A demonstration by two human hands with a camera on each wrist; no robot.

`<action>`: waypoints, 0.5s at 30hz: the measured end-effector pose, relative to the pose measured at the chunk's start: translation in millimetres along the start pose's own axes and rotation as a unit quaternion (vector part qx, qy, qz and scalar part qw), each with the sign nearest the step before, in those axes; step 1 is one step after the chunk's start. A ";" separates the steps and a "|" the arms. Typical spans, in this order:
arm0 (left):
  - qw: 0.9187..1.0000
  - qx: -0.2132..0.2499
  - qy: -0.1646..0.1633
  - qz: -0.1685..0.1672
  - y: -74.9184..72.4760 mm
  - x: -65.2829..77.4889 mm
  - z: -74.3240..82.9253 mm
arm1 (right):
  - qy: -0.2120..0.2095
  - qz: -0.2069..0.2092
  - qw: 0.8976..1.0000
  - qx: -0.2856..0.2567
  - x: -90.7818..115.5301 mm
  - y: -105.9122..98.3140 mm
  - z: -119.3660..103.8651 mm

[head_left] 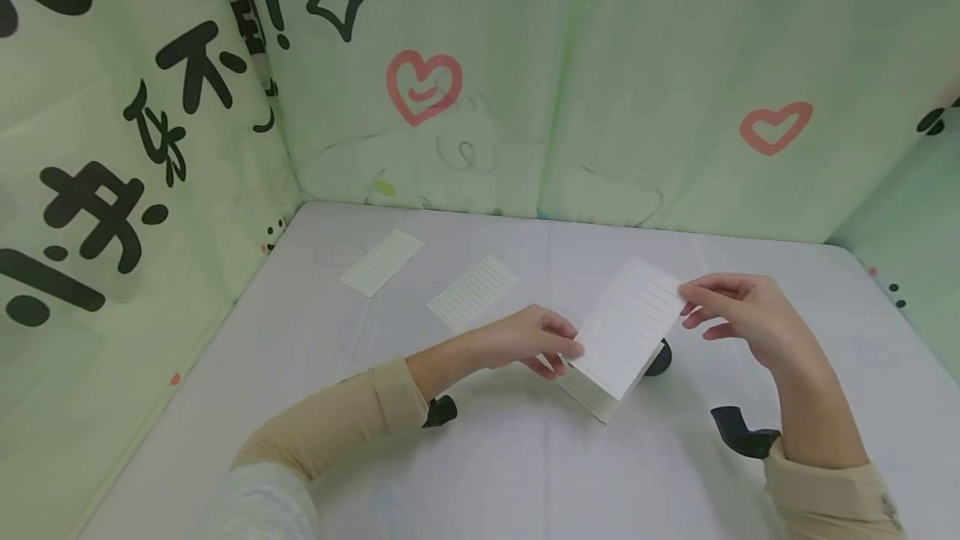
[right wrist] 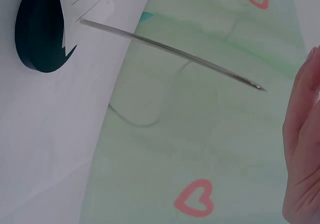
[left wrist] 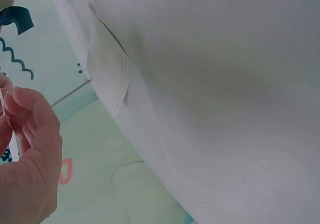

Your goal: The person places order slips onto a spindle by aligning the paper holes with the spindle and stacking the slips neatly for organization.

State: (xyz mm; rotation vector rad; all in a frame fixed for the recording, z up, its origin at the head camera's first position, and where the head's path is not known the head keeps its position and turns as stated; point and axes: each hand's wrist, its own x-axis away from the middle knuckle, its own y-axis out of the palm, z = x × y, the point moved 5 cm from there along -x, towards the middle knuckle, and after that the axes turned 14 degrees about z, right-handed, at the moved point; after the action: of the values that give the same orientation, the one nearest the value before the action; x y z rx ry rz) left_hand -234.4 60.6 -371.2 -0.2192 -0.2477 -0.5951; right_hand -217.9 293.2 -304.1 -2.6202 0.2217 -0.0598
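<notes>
In the head view, a white lined card (head_left: 630,319) is held up and tilted between both hands. My left hand (head_left: 528,340) pinches its left edge, thumb on top and fingers partly beneath. The far right corner is pinched by my right hand (head_left: 738,315) between thumb and index finger, the other fingers loosely bent. Below it lies another pale card (head_left: 588,397), mostly covered. A dark rounded object (head_left: 658,358) peeks out behind the cards; the right wrist view shows its curved side (right wrist: 37,34) with lined paper over it.
Two more lined cards, one at the far left (head_left: 382,262) and one nearer the middle (head_left: 474,290), lie flat on the white tabletop (head_left: 510,457). Green printed cloth (head_left: 480,165) walls the back and sides. Black curved pieces (head_left: 742,433) sit at both wrists.
</notes>
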 end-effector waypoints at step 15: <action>0.998 0.000 -0.003 0.059 10.4 -23.2 -4.6 | 0.065 0.004 0.996 -0.057 -14.4 -11.7 22.8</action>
State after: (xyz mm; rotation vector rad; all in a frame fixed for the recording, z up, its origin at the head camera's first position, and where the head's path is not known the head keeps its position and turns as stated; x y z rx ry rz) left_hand -246.2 79.8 -383.7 -0.2334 -0.2380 -0.4772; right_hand -228.5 316.7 -318.2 -2.7307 0.2881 -0.2214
